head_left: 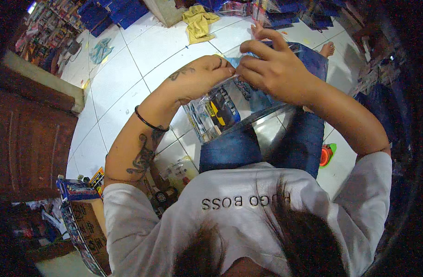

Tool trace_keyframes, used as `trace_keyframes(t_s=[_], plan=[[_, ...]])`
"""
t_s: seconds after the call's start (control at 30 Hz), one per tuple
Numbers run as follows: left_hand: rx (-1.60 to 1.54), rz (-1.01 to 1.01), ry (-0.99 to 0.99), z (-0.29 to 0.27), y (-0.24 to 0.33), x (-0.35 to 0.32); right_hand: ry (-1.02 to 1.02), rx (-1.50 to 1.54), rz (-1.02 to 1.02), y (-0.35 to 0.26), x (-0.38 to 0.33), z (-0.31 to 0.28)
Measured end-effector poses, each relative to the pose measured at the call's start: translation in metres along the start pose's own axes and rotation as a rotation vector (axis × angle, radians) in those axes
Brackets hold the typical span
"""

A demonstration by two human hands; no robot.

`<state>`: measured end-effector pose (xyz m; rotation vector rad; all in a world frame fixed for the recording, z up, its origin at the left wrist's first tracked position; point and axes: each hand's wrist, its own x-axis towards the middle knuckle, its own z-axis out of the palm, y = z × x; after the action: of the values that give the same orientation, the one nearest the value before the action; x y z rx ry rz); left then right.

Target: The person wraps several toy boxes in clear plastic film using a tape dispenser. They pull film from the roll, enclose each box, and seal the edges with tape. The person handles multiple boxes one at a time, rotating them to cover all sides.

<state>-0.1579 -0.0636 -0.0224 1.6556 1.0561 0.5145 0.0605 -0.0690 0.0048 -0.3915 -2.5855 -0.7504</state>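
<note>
A clear plastic package (223, 111) with a blue, yellow and black printed panel lies tilted over my jeans-clad thighs. My left hand (204, 76) is closed on its upper edge, the thumb and fingers pressed together near the package's middle. Beside it, my right hand (274, 69) is bent at the wrist, its fingers curled in and pinching at the same clear plastic edge. The two hands nearly touch at the fingertips. What lies inside the package is partly hidden by glare and by my hands.
A yellow cloth (198, 24) and a crumpled light-blue plastic bag (101, 51) lie on the white tiled floor (123, 92). A cardboard box (89, 221) stands at the lower left. An orange and green object (326, 155) sits right of my legs. Blue packages (114, 16) lie at the far left.
</note>
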Motion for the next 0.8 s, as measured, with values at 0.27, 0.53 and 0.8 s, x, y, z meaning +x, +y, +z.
trace_keyframes(t_s=[0.27,0.53,0.8], plan=[[0.883,0.563,0.534,0.032,0.003,-0.036,-0.077,0.275,-0.103,0.021,0.004,0.012],[0.776,0.567,0.656,0.052,-0.036,-0.026,-0.557,0.105,-0.041,0.074,0.003,-0.064],[0.746,0.566,0.706,0.052,-0.042,-0.026,-0.239,0.172,0.048,0.037,-0.017,-0.022]])
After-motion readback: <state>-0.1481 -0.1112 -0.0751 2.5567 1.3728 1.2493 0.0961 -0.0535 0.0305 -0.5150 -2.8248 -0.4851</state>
